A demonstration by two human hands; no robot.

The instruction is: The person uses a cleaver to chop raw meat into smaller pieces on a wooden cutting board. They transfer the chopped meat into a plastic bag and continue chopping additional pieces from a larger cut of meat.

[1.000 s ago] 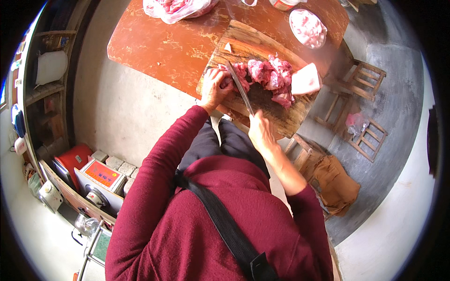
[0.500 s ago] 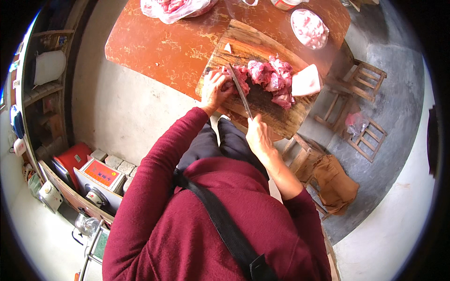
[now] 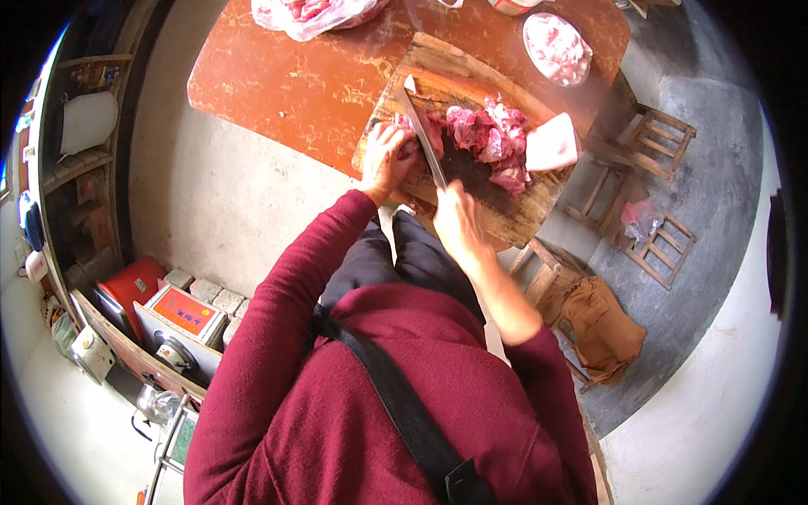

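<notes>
Gripping a cleaver on the round wooden chopping board, right hand fingers clamped round its handle, left hand fingers curled together pressing raw meat at the board's left edge, white fat slab at its right.

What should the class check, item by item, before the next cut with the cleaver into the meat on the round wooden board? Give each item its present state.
1. Right hand grips the cleaver handle: ok.
2. Left hand holds down the meat piece beside the blade: ok.
3. Left fingertips clear of the edge: cannot tell.
4. Chopping board fully on the table: not ok, it overhangs the edge.
5. Cut meat pile lies right of the blade: ok.
</notes>
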